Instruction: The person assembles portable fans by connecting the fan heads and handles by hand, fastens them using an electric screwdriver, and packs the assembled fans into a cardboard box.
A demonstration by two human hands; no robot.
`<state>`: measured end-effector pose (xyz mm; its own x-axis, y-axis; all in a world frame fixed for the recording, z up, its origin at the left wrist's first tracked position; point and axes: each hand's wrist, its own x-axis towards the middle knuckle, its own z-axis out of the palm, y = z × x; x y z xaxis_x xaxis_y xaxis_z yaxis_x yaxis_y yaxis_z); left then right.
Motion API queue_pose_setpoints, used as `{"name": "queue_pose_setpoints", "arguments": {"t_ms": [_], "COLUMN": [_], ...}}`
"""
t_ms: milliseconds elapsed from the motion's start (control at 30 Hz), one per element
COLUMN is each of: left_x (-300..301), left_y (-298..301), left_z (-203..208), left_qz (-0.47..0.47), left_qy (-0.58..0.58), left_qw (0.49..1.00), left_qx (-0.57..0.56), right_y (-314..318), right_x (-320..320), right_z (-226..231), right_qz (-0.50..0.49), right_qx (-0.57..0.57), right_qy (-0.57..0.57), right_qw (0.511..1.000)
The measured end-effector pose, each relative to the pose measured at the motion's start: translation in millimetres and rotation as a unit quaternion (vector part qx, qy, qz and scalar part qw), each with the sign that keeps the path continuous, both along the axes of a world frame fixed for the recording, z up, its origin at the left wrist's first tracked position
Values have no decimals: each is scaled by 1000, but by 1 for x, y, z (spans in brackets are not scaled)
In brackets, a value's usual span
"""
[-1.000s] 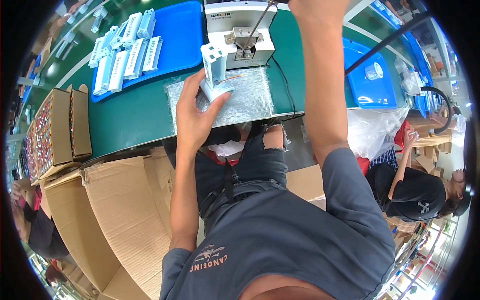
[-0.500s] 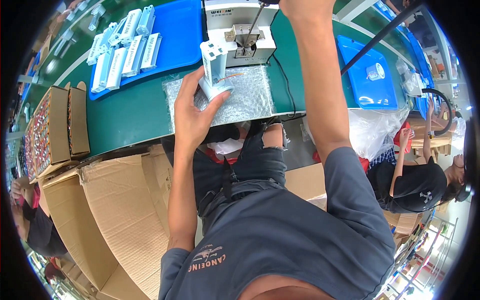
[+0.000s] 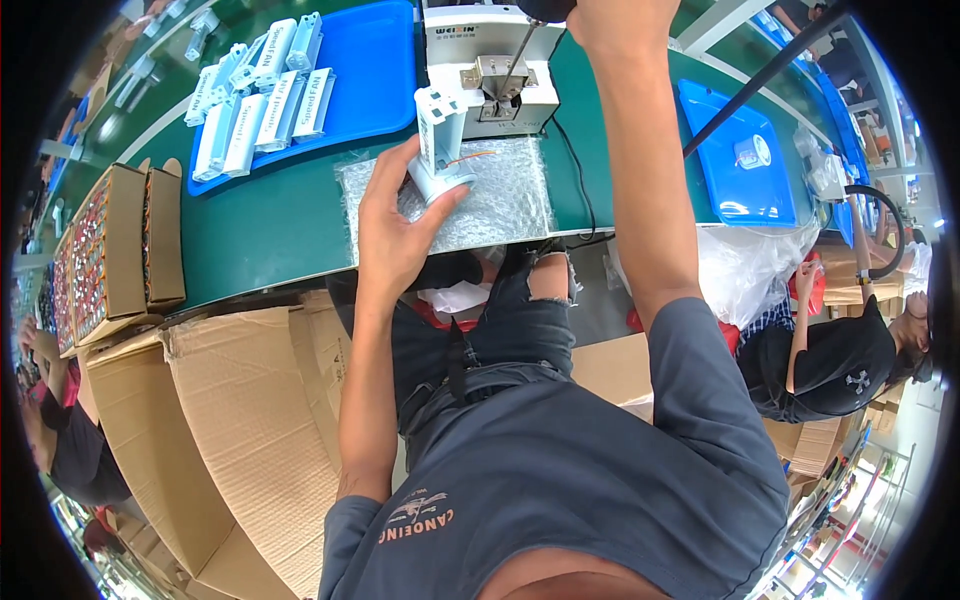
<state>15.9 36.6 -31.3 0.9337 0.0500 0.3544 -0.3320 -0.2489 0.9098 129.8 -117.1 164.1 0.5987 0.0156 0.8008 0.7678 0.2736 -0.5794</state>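
Observation:
My left hand [image 3: 396, 228] grips a light blue plastic housing [image 3: 440, 135] by its rounded base, thumb on one side and fingers on the other. The housing stands upright, its open end with square holes on top, and an orange wire [image 3: 472, 156] sticks out of its side. At the top edge my right hand [image 3: 615, 22] is closed on the dark body of a screwdriver [image 3: 518, 55], partly cut off by the picture. Its thin metal shaft slants down to the metal block of a white screw feeder [image 3: 450, 55]; the tip is hard to make out.
Bubble wrap [image 3: 505, 195] lies under the housing. A blue tray [image 3: 370, 90] at left holds several similar housings [image 3: 265, 115]. The right-hand blue tray [image 3: 745, 195] holds a white round part [image 3: 752, 152]. Cardboard boxes [image 3: 125, 250] stand at left; a co-worker [image 3: 830, 350] sits at right.
The scene sits slightly further right in the picture. Both hands keep their holds, and the screwdriver shaft stays at the feeder. Co-workers at both sides have shifted a little.

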Motion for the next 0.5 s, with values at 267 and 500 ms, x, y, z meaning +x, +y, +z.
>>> {"name": "queue_pose_setpoints", "arguments": {"t_ms": [267,500], "left_x": [1,-1], "left_y": [-3,1], "left_z": [4,0], "left_qz": [-5,0], "left_qy": [1,6], "left_qw": [1000,1000], "left_qx": [-3,2], "right_y": [6,2], "right_x": [-12,-9], "right_z": [17,2], "right_qz": [42,12], "right_qx": [28,-31], "right_qy": [86,30], "right_qw": [995,999]}}
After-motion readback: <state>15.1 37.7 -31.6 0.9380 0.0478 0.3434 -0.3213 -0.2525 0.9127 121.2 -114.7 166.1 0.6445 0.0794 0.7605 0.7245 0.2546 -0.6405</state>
